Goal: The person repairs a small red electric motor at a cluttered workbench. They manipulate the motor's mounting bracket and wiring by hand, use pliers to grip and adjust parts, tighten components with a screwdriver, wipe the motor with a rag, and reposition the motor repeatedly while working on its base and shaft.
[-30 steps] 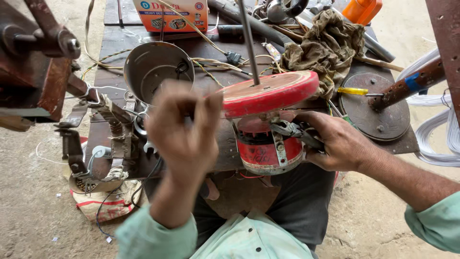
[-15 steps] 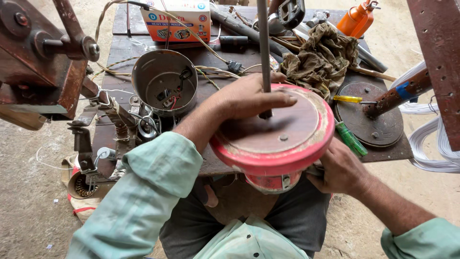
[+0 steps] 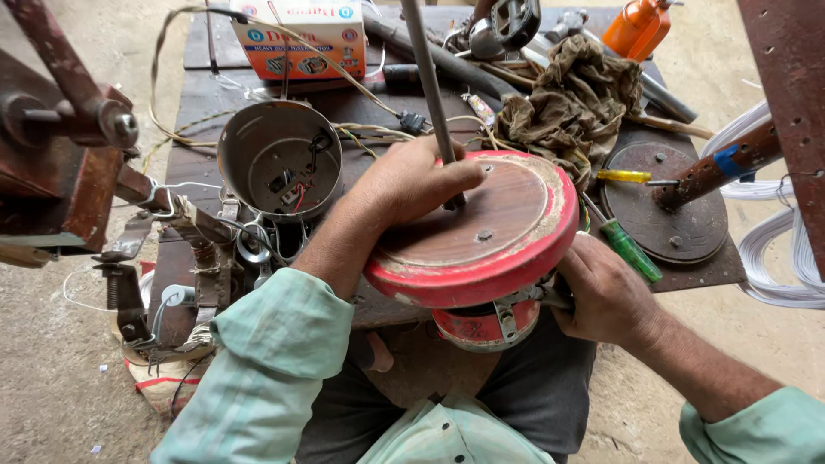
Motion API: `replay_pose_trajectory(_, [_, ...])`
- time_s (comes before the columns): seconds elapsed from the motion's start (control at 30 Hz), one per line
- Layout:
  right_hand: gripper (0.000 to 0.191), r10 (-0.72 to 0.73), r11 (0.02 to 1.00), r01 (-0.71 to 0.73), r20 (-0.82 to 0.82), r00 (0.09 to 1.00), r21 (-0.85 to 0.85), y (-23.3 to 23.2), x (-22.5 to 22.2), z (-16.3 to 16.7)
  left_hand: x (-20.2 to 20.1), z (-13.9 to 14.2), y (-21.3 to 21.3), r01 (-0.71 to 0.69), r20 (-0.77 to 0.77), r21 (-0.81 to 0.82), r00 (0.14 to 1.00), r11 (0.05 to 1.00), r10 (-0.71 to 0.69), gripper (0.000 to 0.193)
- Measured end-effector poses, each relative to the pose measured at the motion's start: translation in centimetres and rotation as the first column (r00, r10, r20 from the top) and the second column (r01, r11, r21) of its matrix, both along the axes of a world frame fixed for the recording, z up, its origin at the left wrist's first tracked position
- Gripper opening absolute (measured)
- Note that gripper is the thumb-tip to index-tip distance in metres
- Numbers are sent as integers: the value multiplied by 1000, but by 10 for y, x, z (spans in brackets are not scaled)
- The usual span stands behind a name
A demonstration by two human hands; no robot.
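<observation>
On the cluttered desk (image 3: 202, 94) we steady a red disc-shaped housing (image 3: 481, 236) at its near edge, before our lap. Our left hand (image 3: 408, 180) lies flat on top, fingers around the metal rod (image 3: 430, 86); our right hand (image 3: 601, 292) grips its underside.

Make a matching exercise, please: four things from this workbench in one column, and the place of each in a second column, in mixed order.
Things:
1. round red disc with brown top
2. grey metal pot
3. crumpled brown rag
4. green-handled screwdriver

Places:
A. beside the dark round plate
B. under the left hand
C. behind the disc
D. left of the disc

Pairs: 1-B, 2-D, 3-C, 4-A
</observation>
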State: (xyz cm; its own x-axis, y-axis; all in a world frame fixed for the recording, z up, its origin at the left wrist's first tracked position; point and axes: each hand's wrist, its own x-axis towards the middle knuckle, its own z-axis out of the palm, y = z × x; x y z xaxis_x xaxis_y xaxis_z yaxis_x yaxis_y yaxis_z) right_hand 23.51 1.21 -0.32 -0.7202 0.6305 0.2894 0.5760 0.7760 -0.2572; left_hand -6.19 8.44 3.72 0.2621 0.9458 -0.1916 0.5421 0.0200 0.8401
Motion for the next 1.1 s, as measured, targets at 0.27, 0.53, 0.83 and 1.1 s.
replay_pose_trajectory(0.27, [72, -74, 997, 74, 14, 997, 6, -36, -26, 24, -7, 12, -10, 7, -321, -62, 947, 998, -27, 62])
replay_pose_trajectory(0.53, [67, -125, 992, 125, 118, 985, 5, -45, -32, 72, 1, 7, 9, 103, -283, -20, 953, 995, -104, 58])
replay_pose_trajectory(0.83, [96, -312, 939, 342, 534, 786, 46, -60, -26, 72, 17, -7, 40, 115, -326, -59, 937, 992, -128, 55])
replay_pose_trajectory(1.1, [89, -220, 972, 211, 704, 676, 101, -58, -11, 80, 35, 14, 31, 217, -426, 18, 885, 976, -189, 56])
